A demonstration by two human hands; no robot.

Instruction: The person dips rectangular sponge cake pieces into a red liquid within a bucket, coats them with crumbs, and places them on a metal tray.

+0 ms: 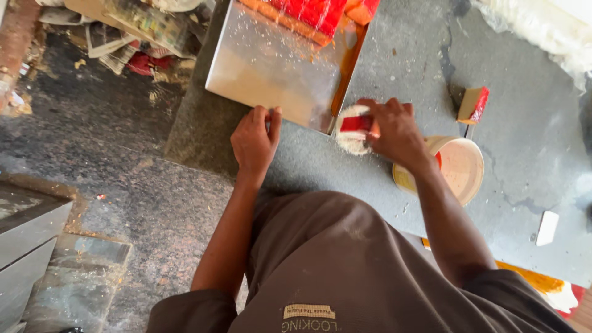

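Note:
My left hand (256,139) grips the near edge of a shiny metal tray (271,68) that lies on a grey stone counter (524,142). Red and orange slabs of sweet (314,13) sit at the tray's far end. My right hand (398,132) holds a small red and white piece (354,126), coated with white shreds, just beside the tray's corner. Below that hand stands a round cream-coloured tub (462,169).
A cut wedge with a red top (473,105) stands on the counter right of the tray. A small white block (547,228) lies near the counter's right side. White shredded material (542,28) is piled at the top right. Speckled floor (92,154) and metal boxes (31,234) lie to the left.

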